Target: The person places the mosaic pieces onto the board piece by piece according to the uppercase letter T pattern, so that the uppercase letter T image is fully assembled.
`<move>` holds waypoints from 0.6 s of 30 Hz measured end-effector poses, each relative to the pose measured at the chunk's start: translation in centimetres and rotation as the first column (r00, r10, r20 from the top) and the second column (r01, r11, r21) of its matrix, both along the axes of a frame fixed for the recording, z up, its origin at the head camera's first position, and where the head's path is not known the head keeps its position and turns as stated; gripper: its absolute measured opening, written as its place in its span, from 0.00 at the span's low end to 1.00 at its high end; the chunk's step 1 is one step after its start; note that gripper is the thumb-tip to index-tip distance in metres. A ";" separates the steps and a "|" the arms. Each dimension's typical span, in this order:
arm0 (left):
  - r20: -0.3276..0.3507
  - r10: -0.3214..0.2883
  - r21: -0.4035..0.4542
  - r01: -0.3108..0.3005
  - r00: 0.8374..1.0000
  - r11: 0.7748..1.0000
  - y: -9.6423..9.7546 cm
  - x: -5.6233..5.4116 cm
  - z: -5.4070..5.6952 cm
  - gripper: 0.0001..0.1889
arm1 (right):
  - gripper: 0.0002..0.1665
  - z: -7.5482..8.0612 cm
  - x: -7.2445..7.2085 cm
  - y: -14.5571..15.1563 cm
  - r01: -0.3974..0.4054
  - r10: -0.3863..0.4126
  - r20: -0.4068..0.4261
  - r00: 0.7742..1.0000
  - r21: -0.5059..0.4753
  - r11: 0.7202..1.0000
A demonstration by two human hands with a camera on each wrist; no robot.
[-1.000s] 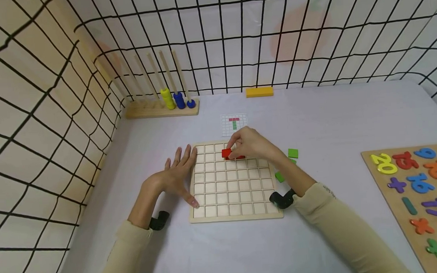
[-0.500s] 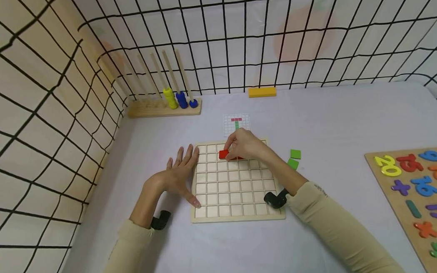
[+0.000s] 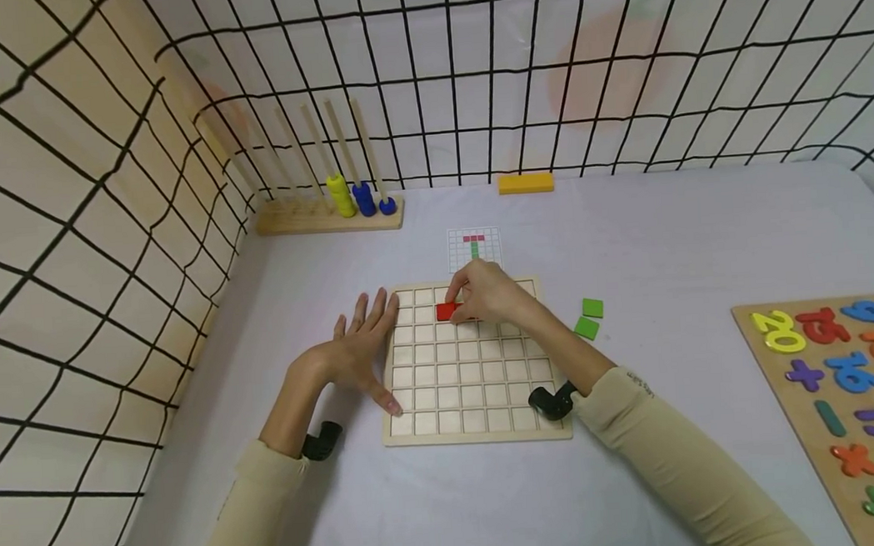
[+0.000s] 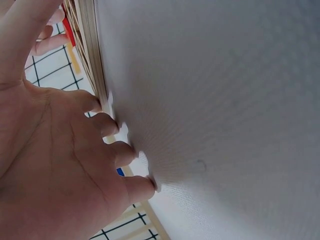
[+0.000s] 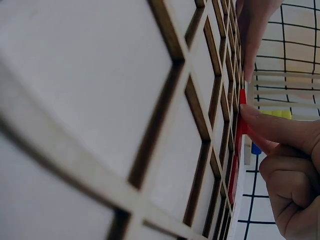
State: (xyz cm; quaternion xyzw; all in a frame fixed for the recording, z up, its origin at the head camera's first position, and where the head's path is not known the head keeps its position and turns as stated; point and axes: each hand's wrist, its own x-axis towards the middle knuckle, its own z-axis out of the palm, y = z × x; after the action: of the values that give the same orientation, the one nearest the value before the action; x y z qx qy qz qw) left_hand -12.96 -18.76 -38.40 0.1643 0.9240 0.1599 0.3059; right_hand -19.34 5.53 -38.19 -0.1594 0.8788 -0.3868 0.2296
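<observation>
In the head view, a wooden grid board (image 3: 447, 375) lies flat on the white table. My left hand (image 3: 348, 358) rests at its left edge, fingers spread, with the thumb on the lower left corner. My right hand (image 3: 487, 293) pinches a red square tile (image 3: 445, 312) at a cell near the board's top. In the right wrist view, the thumb and a finger meet at that red tile (image 5: 242, 112), and more red (image 5: 233, 177) shows along the same row. Two green square tiles (image 3: 588, 318) lie right of the board. The hand hides part of the red row.
Behind the board lies a small pattern card (image 3: 474, 237) with a red and green T. A peg abacus (image 3: 328, 217) and a yellow block (image 3: 525, 184) stand farther back. At right is a number board (image 3: 811, 375). Black wire mesh (image 3: 451, 80) borders the table.
The red tile has shifted slightly left and now sits lower at its cell, with my right hand following. The head view has shifted a little. My left hand stays on the board's edge.
</observation>
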 end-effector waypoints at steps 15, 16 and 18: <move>-0.001 -0.005 0.023 0.005 1.000 1.000 0.0 0.1 0.2 0.85 | 0.12 0.0 0.3 -0.1 0.058 -0.057 -0.059 0.997 0.018 0.998; -0.001 -0.006 0.026 0.006 1.000 1.000 0.0 0.1 0.2 0.85 | 0.12 0.0 0.3 -0.1 0.060 -0.059 -0.061 0.996 0.021 0.998; -0.002 -0.007 0.030 0.007 1.000 1.000 -0.1 0.1 0.2 0.85 | 0.12 0.0 0.3 -0.1 0.066 -0.065 -0.060 0.996 0.021 0.998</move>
State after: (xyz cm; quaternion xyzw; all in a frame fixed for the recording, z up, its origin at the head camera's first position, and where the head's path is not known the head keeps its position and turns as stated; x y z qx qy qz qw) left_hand -12.91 -18.81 -38.19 0.1723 0.9212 0.1728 0.3030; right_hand -19.04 5.40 -38.18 -0.1391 0.8943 -0.3793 0.1926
